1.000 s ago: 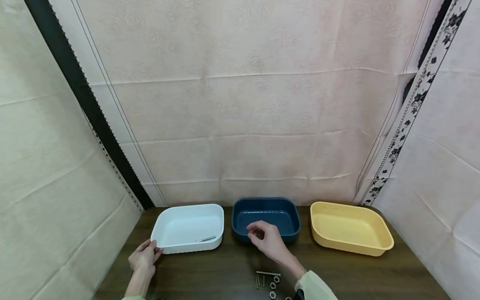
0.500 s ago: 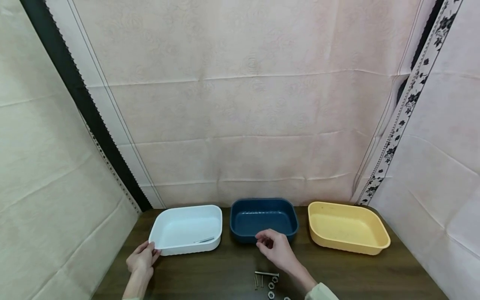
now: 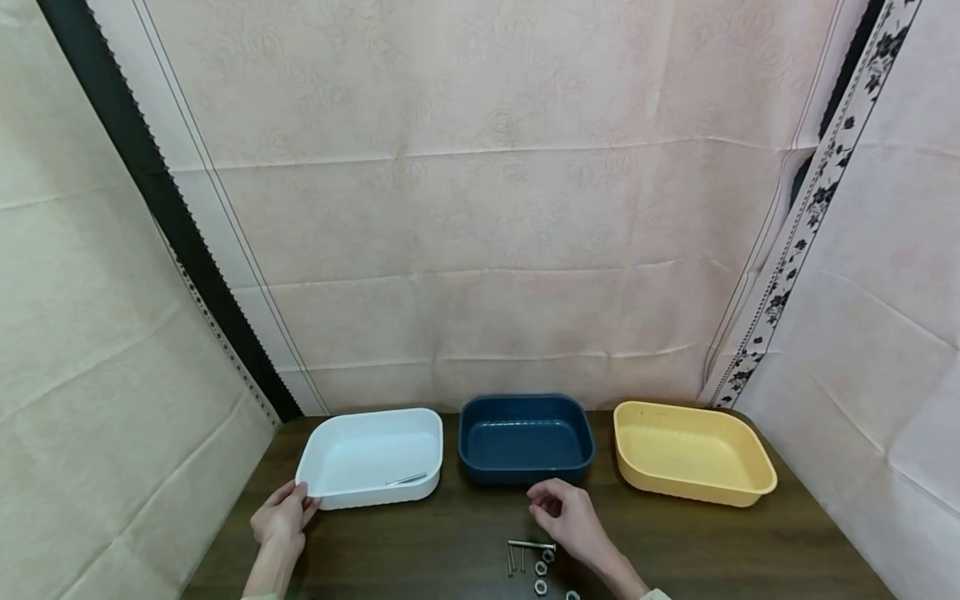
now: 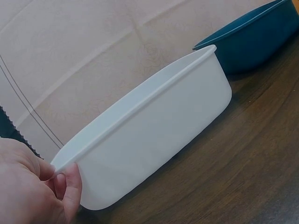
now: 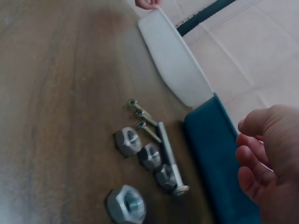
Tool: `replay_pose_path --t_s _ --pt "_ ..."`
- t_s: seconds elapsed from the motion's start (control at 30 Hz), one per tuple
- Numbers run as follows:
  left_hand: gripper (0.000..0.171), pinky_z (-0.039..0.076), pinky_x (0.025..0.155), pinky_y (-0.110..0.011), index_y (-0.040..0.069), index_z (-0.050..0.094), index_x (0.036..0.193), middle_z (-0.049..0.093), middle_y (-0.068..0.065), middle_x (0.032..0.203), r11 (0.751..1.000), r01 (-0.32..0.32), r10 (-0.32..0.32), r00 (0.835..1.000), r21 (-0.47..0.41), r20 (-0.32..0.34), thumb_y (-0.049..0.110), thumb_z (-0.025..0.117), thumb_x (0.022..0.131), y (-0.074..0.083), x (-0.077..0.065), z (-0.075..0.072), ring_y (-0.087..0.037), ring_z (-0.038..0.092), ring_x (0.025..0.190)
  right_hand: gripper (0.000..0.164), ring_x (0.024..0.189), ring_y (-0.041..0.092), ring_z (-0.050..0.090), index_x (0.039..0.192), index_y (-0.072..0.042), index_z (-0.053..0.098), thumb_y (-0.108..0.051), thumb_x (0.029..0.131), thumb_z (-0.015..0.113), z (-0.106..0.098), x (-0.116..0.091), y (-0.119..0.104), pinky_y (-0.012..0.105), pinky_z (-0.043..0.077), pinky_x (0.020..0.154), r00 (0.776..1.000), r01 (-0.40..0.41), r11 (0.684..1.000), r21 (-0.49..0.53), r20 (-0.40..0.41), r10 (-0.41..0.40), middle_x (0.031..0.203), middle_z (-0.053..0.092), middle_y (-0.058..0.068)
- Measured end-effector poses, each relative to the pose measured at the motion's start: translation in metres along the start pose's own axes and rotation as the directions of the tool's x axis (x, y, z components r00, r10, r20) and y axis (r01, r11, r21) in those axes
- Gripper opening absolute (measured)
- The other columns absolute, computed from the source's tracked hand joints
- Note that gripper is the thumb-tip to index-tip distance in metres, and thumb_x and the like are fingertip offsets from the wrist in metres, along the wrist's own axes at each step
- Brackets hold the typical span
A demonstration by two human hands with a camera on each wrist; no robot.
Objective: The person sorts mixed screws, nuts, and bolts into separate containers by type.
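Note:
My left hand [image 3: 279,518] pinches the near left corner of the white plastic bin [image 4: 149,128], thumb and fingers on its rim. Inside that bin lies a thin metal piece [image 3: 407,479]. My right hand [image 3: 572,517] hovers just in front of the dark blue bin [image 3: 525,477], its fingers loosely curled and nothing showing between them. Below it on the table are a long bolt [image 5: 167,151], several hex nuts [image 5: 127,141] and 3 small screws [image 5: 148,131], seen close up in the right wrist view.
A yellow bin [image 3: 693,490] stands to the right of the blue one on the dark wooden table [image 3: 420,546]. Pale cloth [image 3: 480,250] hangs close behind the bins and along both sides.
My right hand has drawn back from over the blue bin, toward me and slightly right. The left hand keeps its grip on the white bin's corner.

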State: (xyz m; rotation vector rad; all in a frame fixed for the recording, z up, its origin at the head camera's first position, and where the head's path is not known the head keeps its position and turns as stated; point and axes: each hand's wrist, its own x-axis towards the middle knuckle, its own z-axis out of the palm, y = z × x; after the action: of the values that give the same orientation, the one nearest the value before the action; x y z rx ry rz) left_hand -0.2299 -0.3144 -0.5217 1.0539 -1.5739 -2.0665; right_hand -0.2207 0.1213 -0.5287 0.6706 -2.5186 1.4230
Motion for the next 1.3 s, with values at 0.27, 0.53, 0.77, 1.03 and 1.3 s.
replay_pose_path --t_s 0.27,0.53,0.77,1.03,1.3 --pt "0.045 0.060 0.070 -0.025 -0.007 0.050 0.141 0.059 -0.004 0.083 1.000 -0.011 0.011 1.000 -0.011 0.000 0.000 0.059 0.097 0.000 -0.001 0.000 -0.005 0.064 0.065 0.014 0.072 0.006 0.059 0.093 -0.001 0.071 0.005 0.083 0.076 0.006 -0.009 0.009 0.025 0.053 0.059 1.000 0.019 1.000 -0.003 -0.013 -0.019 0.083 0.065 -0.002" --pt "0.045 0.060 0.071 -0.024 -0.007 0.050 0.141 0.058 -0.008 0.092 1.000 -0.016 0.016 1.000 -0.006 0.001 0.000 0.058 0.097 0.001 -0.001 0.001 -0.004 0.063 0.066 0.013 0.072 0.006 0.058 0.094 -0.002 0.071 0.003 0.083 0.076 0.008 -0.015 0.011 0.024 0.052 0.059 0.999 -0.030 0.999 0.022 0.015 0.030 0.084 0.064 0.000" --pt "0.045 0.060 0.070 -0.024 -0.007 0.049 0.141 0.058 -0.005 0.086 1.000 -0.013 0.013 1.000 -0.009 0.002 0.000 0.058 0.097 0.000 -0.001 0.000 -0.005 0.063 0.066 0.012 0.073 0.006 0.059 0.093 -0.004 0.071 0.001 0.084 0.077 0.013 -0.022 0.017 0.024 0.053 0.060 0.999 -0.034 0.999 0.031 0.027 0.033 0.085 0.063 -0.004" --pt "0.045 0.060 0.071 -0.024 -0.007 0.049 0.141 0.058 -0.005 0.086 1.000 -0.011 0.011 1.000 -0.013 0.005 -0.001 0.058 0.097 0.000 -0.002 -0.001 -0.005 0.063 0.066 0.014 0.074 0.008 0.059 0.092 -0.006 0.071 0.001 0.082 0.078 0.018 -0.025 0.018 0.025 0.053 0.061 0.999 -0.027 0.999 0.020 0.033 0.026 0.086 0.062 -0.004" --pt "0.045 0.060 0.071 -0.025 -0.008 0.049 0.140 0.060 -0.005 0.084 0.999 -0.013 0.013 1.000 -0.033 0.004 -0.002 0.059 0.097 0.001 -0.003 0.000 -0.007 0.064 0.068 0.015 0.074 0.008 0.058 0.090 -0.008 0.071 0.000 0.081 0.079 0.021 -0.024 0.021 0.024 0.053 0.062 0.998 -0.011 1.000 -0.018 0.068 0.013 0.085 0.061 -0.005"
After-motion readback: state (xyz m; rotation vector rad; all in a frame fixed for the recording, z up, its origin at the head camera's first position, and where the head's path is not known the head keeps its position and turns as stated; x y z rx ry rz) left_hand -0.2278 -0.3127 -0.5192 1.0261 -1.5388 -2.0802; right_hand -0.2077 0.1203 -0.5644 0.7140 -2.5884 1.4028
